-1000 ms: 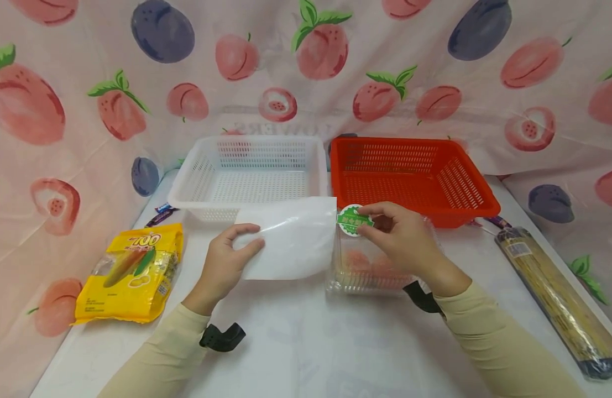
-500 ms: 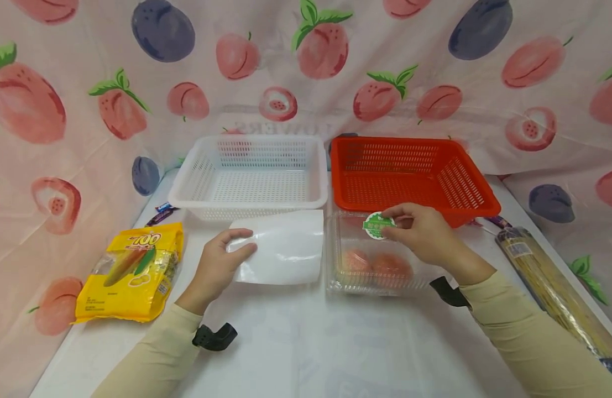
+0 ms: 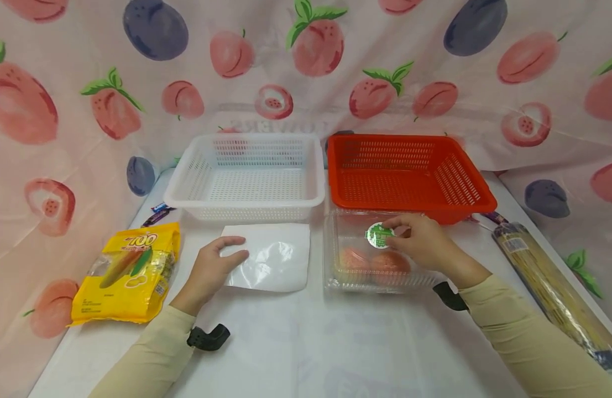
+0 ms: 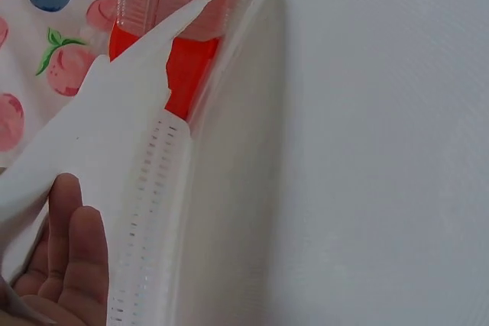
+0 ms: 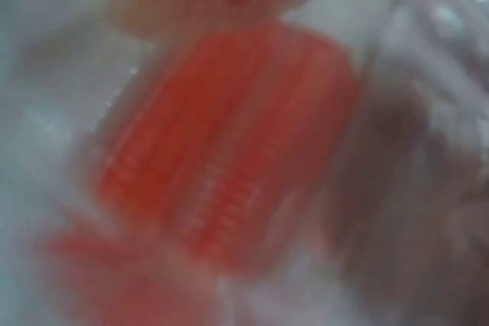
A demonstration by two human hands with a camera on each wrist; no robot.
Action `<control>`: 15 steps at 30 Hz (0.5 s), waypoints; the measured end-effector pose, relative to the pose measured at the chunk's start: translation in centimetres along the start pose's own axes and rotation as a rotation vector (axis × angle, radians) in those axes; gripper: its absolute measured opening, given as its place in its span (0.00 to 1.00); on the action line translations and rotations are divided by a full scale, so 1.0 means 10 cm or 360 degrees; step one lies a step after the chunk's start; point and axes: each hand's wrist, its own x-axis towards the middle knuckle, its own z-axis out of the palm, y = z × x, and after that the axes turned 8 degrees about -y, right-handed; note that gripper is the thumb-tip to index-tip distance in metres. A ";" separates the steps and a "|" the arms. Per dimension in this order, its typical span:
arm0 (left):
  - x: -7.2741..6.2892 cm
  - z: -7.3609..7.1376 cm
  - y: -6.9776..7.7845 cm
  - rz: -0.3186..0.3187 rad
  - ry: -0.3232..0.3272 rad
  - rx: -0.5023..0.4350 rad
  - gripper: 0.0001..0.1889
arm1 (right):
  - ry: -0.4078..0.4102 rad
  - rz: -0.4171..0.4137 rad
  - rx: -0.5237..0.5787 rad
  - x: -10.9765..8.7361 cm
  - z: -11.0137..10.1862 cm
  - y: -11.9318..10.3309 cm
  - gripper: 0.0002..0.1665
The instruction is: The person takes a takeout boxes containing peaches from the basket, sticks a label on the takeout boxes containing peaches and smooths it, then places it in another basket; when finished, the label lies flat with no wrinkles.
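At base: white-covered table [image 3: 310, 354]. Along far edge: white perforated basket [image 3: 251, 213], left; red perforated basket [image 3: 385, 152], right. Just in front of latter: clear lidded clamshell [image 3: 348, 229]. At right edge: long packet of noodle-like strands [image 3: 549, 287]. Near left edge: yellow mango-print bag [image 3: 126, 276]. Left of table centre: white sheet [image 3: 273, 260]. At sheet's left side: left hand [image 3: 208, 271], thumb and forefinger clamped on sheet. Over clamshell lid: right hand [image 3: 430, 243]. Inside clamshell: round reddish fruits [image 3: 389, 265]. Between right thumb and forefinger, pinched: round green-and-white sticker [image 3: 378, 236]; contact with lid not discernible.

"100" on the yellow bag [image 3: 119, 296] (its smaller print illegible)
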 end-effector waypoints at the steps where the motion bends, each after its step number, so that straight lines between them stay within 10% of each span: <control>1: 0.00 0.00 -0.01 -0.0010 -0.0004 0.0005 0.23 | 0.0006 -0.0001 -0.0004 0.00 0.00 0.01 0.19; 15: 0.03 -0.02 -0.13 -0.0107 -0.0005 0.0083 0.23 | 0.0039 -0.0055 -0.0108 0.03 0.00 0.11 0.14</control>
